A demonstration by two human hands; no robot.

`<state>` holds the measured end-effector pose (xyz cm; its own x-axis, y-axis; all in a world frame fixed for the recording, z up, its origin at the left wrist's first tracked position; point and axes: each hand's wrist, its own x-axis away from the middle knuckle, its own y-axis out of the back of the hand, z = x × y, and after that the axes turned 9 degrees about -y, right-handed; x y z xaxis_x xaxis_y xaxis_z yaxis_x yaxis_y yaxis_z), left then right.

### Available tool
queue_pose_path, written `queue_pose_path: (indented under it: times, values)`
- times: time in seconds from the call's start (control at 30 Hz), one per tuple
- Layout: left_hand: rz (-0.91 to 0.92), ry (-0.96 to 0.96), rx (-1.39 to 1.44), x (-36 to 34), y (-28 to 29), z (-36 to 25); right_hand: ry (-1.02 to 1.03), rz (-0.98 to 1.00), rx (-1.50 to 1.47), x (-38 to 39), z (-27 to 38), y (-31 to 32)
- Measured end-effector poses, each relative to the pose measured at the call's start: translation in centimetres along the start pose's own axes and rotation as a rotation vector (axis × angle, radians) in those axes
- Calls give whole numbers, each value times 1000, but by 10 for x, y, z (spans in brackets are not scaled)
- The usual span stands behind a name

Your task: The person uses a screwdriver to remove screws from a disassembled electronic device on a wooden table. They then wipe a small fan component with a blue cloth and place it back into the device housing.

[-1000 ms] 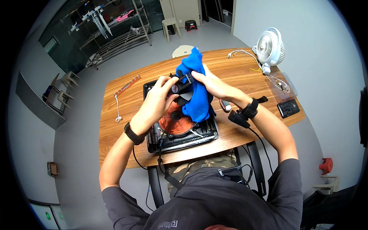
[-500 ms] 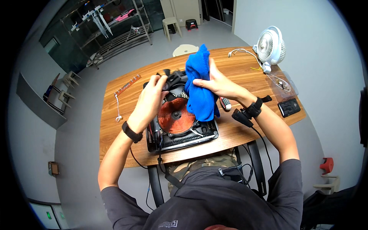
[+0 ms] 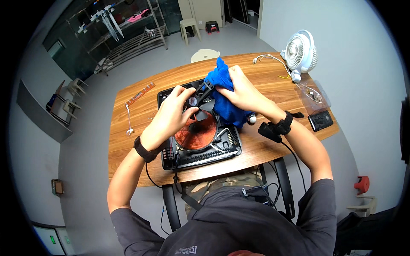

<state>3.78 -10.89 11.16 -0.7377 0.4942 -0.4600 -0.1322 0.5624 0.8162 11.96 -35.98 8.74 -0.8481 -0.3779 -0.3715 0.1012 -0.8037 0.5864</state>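
Note:
My left hand (image 3: 167,114) pinches the hub of a small black cooling fan (image 3: 206,107), whose blades and frame arm show past the fingertips. The fan is held above an opened induction cooker base (image 3: 200,160) with a round copper-coloured coil (image 3: 196,135). In my right hand (image 3: 245,94) is a bunched blue cloth (image 3: 228,112), pressed against the fan's frame arm. The cloth hangs over the right side of the base. Only the end of a dotted handle (image 3: 252,118) shows from behind the cloth.
A white desk fan (image 3: 300,53) stands at the table's far right, with its cable beside it. Near it are a clear plastic tray (image 3: 308,94) and a black box-shaped item (image 3: 320,120). An orange strip (image 3: 140,94) with a white cable lies at left.
The fan has come toward me and turned, so its hub and blades now show. The cloth has moved down onto its frame arm, and now covers most of the dotted handle.

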Motion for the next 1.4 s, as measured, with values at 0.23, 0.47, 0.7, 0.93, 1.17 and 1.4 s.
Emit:
queue_pose_path:
  times: [0.23,0.47,0.7,0.93,1.17,1.4]
  values:
    - [21,4,-23,5,3,-2,-2,247,235,2,-13,8]
    - [23,64,-28,11,3,6,-3,334,456,14,-19,-28]
    - [54,77,-28,12,3,7,-185,280,-130,-14,-27,-14]
    - [50,5,15,6,-7,-4,-339,492,-894,0,2,-10]
    - [6,-70,-111,7,-9,-4,-295,506,-661,-2,13,-4]
    - [31,-101,-159,11,-8,-4,-159,554,-615,-3,8,-5]
